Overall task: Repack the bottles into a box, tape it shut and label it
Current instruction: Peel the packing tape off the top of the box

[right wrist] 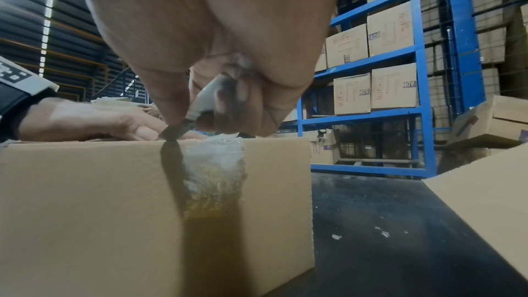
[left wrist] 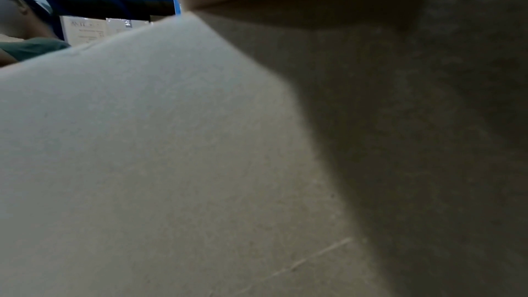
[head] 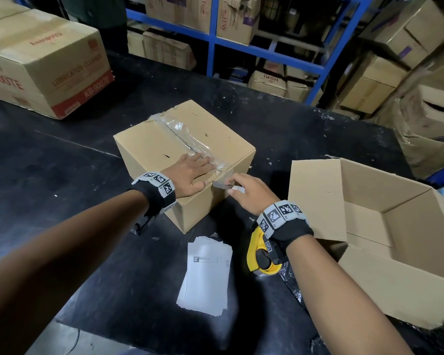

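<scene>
My left hand [head: 190,175] lies flat, palm down, on top of the sealed box [head: 149,147], fingers straight and pressing near the wrinkled clear tape [head: 182,131] that runs along the top seam. The left forearm reaches in from the lower left, wrist just past the box's near edge; the left wrist view shows only blurred cardboard close up.

My right hand [head: 249,193] comes in from the lower right, knuckles up, its fingers [right wrist: 168,89] curled and pinching a small cutter [right wrist: 200,103]. The dark blade tip touches the box's top edge, just beside where the tape folds down the near side and close to my left thumb.

The sealed box stands in the middle of the black counter [head: 62,170]. An open empty box [head: 369,216] sits to its right. A stack of paper labels [head: 205,272] lies in front, near me, and a yellow tape dispenser [head: 259,254] rests just under my right wrist. A large printed carton [head: 44,65] stands at the far left.
</scene>
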`<state>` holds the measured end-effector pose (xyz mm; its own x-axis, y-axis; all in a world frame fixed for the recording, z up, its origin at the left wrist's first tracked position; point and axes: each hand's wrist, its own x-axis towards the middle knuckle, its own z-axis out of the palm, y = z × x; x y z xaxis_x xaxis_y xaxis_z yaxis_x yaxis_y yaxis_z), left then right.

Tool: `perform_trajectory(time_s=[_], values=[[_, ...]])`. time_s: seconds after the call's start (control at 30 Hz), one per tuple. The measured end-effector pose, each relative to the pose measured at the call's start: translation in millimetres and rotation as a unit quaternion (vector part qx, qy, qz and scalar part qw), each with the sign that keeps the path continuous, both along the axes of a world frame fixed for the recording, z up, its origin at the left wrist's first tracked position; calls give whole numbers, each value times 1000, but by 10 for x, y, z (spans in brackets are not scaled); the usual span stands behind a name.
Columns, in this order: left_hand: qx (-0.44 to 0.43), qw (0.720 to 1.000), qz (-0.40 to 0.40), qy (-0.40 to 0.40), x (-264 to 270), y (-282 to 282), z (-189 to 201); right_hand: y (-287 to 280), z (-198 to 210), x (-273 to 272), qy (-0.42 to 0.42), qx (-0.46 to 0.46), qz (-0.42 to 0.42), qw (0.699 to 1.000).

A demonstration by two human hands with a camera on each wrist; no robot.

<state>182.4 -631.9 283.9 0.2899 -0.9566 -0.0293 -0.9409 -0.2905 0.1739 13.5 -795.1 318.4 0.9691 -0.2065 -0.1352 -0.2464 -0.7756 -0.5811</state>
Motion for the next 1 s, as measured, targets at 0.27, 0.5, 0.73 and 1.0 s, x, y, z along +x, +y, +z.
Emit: perform_trajectory(time_s=[0.27,0.5,0.73,1.0], values=[[9,1000,8,13,-15,-6,36,58,89,84,-5,-40,-13,999],[2,1000,1,9,-10,-1,19,58,112,60,-14,-18,-24,999],[23,1000,7,-9,-30,-4,54,-30,105,86,-1,17,-38,999],[12,1000,9,1,-23,-6,44,52,50,55,-25,-30,-30,999]])
